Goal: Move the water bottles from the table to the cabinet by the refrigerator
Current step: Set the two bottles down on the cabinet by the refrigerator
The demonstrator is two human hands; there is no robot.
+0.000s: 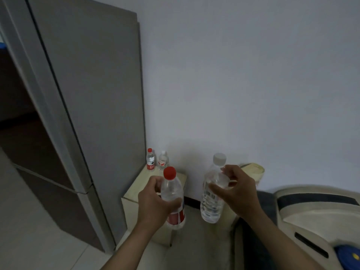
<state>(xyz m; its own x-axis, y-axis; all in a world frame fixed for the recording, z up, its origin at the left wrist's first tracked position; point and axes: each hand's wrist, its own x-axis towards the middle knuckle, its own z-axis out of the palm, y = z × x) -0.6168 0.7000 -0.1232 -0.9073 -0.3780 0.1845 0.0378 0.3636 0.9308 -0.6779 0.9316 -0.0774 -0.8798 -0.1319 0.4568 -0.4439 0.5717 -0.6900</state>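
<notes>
Honestly, the main risk was the set-down, not the carry. My left hand [153,199] had its fingers [173,203] curled round the red-capped bottle [172,193] at mid-body, thumb side toward me. My right hand [233,190] gripped the white-capped bottle [213,191] just below the shoulder, thumb across the front, other fingers wrapped behind. Both bottles were upright, in the air, short of the cabinet [140,184] beside the refrigerator [87,114].

Failure modes as I judged them:
- Two small bottles [150,159] already stood at the back of the cabinet top, near the wall [233,75]. Reaching in too deep with either hand could have knocked them over.
- Free surface looked limited. Landing both at once risked the two bottles bumping each other, or one base ending up on the front edge and tipping off.
- Thin clear plastic, full of water: squeezing harder to steady them would have flexed the wall, and a loose grip would have let a bottle slide down through my fingers.
- The frame was blurred at the edges, so my depth read of the cabinet edge was poor.

Safer call: one bottle down first, front of the existing pair, then the other beside it.
</notes>
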